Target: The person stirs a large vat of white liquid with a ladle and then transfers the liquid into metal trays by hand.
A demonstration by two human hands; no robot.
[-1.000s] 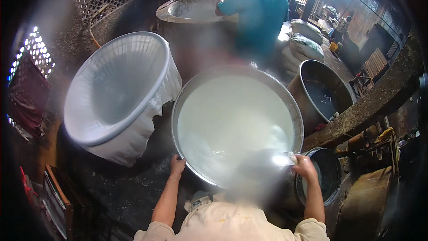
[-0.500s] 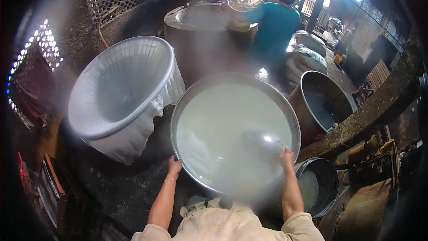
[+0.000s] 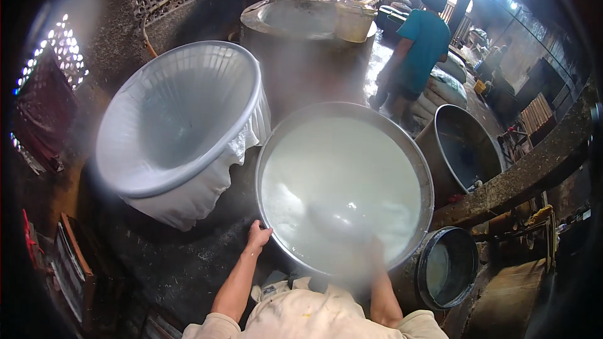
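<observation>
In front of me stands a wide round metal vat (image 3: pixel 429 179) holding pale, milky liquid (image 3: pixel 339 157). My left hand (image 3: pixel 259 236) is closed on the vat's near left rim. Over the near right part of the liquid, my right hand (image 3: pixel 375 254) is blurred by steam and motion. It holds a shiny metal scoop (image 3: pixel 339 220), which dips into the liquid; the scoop's handle is hard to make out. To the left, a large round tub (image 3: pixel 254 88) is lined with white cloth (image 3: pixel 169 207) that sags inside and hangs over the outside.
Behind the vat stands a round masonry basin (image 3: pixel 251 22) with a pale bucket (image 3: pixel 355 22) on its rim. A co-worker in a teal shirt (image 3: pixel 424 37) stands by filled sacks (image 3: pixel 449 88). On the right are a tall metal drum (image 3: pixel 430 147) and a smaller dark bucket (image 3: pixel 474 263).
My right hand has swept the scoop leftward and nearer through the liquid. My left hand stays on the rim. The co-worker has stepped right, away from the basin, where a bucket now shows.
</observation>
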